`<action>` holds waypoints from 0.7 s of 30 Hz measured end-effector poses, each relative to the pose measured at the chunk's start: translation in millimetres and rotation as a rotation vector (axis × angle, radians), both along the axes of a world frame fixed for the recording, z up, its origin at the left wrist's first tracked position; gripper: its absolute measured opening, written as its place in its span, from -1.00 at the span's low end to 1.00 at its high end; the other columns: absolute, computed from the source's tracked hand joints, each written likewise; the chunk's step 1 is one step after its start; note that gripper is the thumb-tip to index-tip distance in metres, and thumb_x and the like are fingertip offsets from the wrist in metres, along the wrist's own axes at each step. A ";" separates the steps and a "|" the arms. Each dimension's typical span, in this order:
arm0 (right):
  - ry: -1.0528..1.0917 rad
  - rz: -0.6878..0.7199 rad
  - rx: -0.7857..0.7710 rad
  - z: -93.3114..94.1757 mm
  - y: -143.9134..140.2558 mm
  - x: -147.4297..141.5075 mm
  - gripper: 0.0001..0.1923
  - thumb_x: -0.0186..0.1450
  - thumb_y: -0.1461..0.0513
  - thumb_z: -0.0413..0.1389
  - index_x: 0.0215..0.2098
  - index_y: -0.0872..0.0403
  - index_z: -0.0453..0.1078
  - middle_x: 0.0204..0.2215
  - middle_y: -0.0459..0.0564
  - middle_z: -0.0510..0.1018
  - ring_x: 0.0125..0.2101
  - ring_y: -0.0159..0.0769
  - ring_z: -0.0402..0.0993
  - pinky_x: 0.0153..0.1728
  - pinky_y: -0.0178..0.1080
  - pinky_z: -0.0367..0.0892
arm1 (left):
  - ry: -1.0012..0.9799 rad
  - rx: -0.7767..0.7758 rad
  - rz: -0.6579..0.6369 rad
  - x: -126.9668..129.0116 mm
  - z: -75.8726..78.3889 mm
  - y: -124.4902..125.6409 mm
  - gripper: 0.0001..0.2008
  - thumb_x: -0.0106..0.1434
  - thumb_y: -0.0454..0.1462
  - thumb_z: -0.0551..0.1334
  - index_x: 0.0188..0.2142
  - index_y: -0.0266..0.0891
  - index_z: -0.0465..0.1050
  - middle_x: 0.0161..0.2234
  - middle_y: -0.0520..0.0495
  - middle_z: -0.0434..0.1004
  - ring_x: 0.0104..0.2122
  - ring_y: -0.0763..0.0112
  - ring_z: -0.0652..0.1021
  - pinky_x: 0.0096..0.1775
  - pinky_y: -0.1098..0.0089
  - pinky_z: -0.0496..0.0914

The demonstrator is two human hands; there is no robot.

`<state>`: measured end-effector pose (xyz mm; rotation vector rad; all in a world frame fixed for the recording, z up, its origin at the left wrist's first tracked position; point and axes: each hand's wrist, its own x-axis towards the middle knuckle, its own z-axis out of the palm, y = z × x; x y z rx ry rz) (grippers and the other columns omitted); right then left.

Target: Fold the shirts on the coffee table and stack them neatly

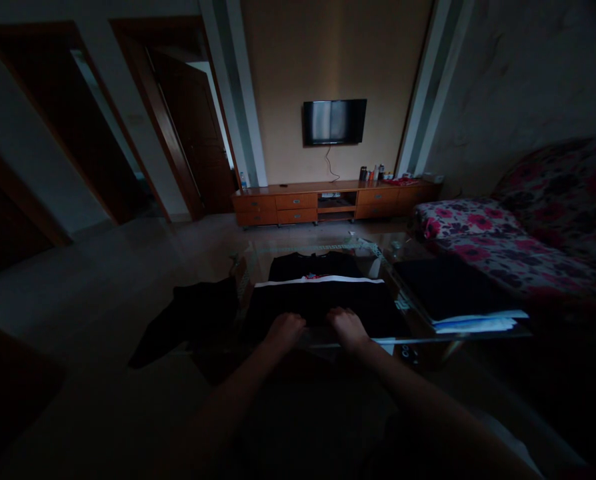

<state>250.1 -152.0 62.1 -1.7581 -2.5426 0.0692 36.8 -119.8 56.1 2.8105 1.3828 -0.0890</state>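
Observation:
A black T-shirt [283, 268] lies on a glass table, its neckline toward the far side and a small red and blue print at its middle. Black cloth [323, 293] with a white strip along its far edge covers the shirt's nearer part; whether it belongs to the shirt is too dark to tell. My left hand [287, 329] rests at the cloth's near side with curled fingers, apparently pinching it. Beside it, my right hand [347, 327] is curled on the same cloth in a similar way. Both sets of fingertips are partly hidden.
Folded black clothes [443, 290] with white and blue layers at the near edge lie on the table's right. Another dark garment [198, 310] hangs over its left side. A floral sofa [478, 220] stands at right; a wooden TV cabinet [297, 200] is beyond.

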 end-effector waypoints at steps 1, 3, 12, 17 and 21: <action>-0.019 0.010 0.001 0.8 -0.2 -0.2 -0.73 0.42 0.35 0.00 -0.10 0.08 0.54 -0.08 0.09 0.60 0.00 -0.17 0.48 -0.02 -0.22 0.25 | 0.028 0.010 -0.018 -0.1 0.5 -0.9 -0.80 0.41 -0.31 0.17 -0.23 -0.26 0.60 -0.18 -0.18 0.65 -0.16 0.23 0.63 -0.09 0.30 0.46; -0.050 0.034 -0.003 1.6 -1.0 -0.7 -0.72 0.42 0.36 -0.02 -0.12 0.09 0.55 -0.09 0.10 0.61 -0.01 -0.17 0.48 -0.01 -0.21 0.26 | 0.076 0.028 -0.056 -0.2 0.9 -3.4 -0.80 0.40 -0.34 0.16 -0.22 -0.27 0.59 -0.19 -0.18 0.65 -0.16 0.23 0.63 -0.06 0.28 0.45; -0.048 0.083 -0.009 -2.4 -8.4 -6.1 -0.72 0.41 0.36 0.01 -0.05 0.10 0.52 -0.05 0.12 0.59 -0.01 -0.18 0.50 -0.05 -0.25 0.32 | 0.051 0.125 -0.172 12.0 -9.7 -13.5 -0.85 0.38 -0.41 0.18 -0.12 -0.28 0.50 -0.13 -0.17 0.61 -0.07 0.22 0.58 0.00 0.26 0.44; -0.099 0.103 -0.046 1.1 -9.3 -8.8 -0.72 0.41 0.38 0.00 -0.07 0.15 0.53 -0.10 0.15 0.63 -0.06 -0.16 0.56 -0.05 -0.23 0.34 | 0.099 0.093 -0.154 15.0 -12.1 -16.0 -0.82 0.38 -0.45 0.15 -0.10 -0.35 0.49 -0.17 -0.23 0.63 -0.13 0.19 0.62 -0.06 0.25 0.48; -0.108 0.097 -0.059 1.5 -11.9 -11.8 -0.70 0.42 0.39 -0.02 -0.01 0.16 0.50 -0.06 0.19 0.62 -0.03 -0.16 0.56 -0.01 -0.22 0.34 | 0.099 0.101 -0.137 18.9 -8.3 -20.4 -0.80 0.37 -0.47 0.13 -0.08 -0.37 0.48 -0.14 -0.25 0.63 -0.11 0.15 0.62 -0.05 0.21 0.50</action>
